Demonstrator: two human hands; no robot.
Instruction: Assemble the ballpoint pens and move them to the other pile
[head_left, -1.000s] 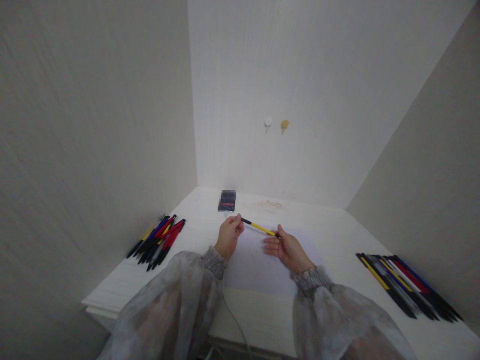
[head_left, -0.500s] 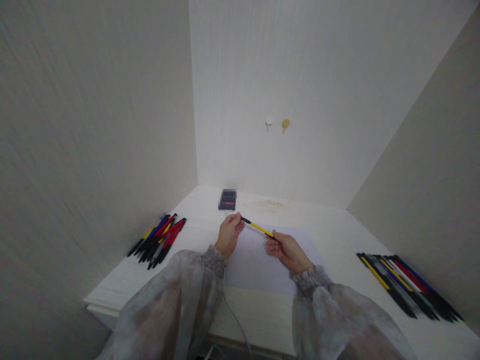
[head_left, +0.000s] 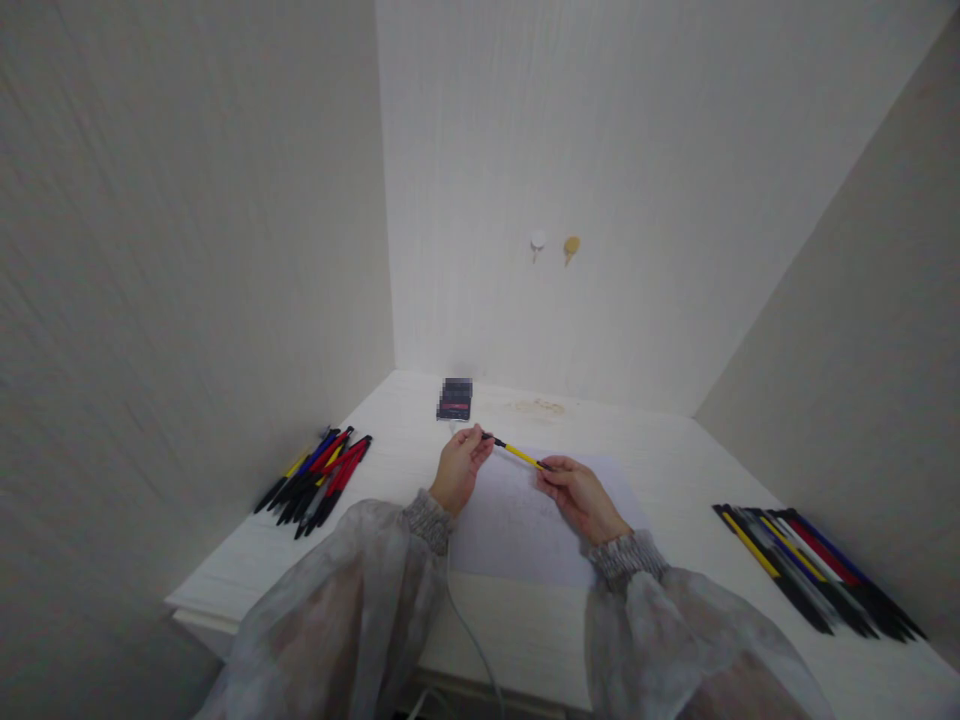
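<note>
A yellow and black pen (head_left: 522,456) is held in the air between both hands, slanting down to the right. My left hand (head_left: 459,468) pinches its black upper end. At the other end, the fingers of my right hand (head_left: 576,490) are closed on the pen's dark lower part. Beneath the hands lies a white sheet of paper (head_left: 517,530) with faint marks. A loose pile of pens (head_left: 319,480), mostly red and black, is at the left. Several more pens (head_left: 817,570) lie side by side at the right.
A phone (head_left: 454,402) with a cable lies at the back of the white table (head_left: 405,420). Walls rise at the left, back and right. Two small hooks, one white (head_left: 538,242) and one yellowish (head_left: 572,246), are on the back wall.
The fingers of my right hand have shifted slightly up and closed more around the pen's lower end. The pen has moved very slightly right. My left hand is almost still.
</note>
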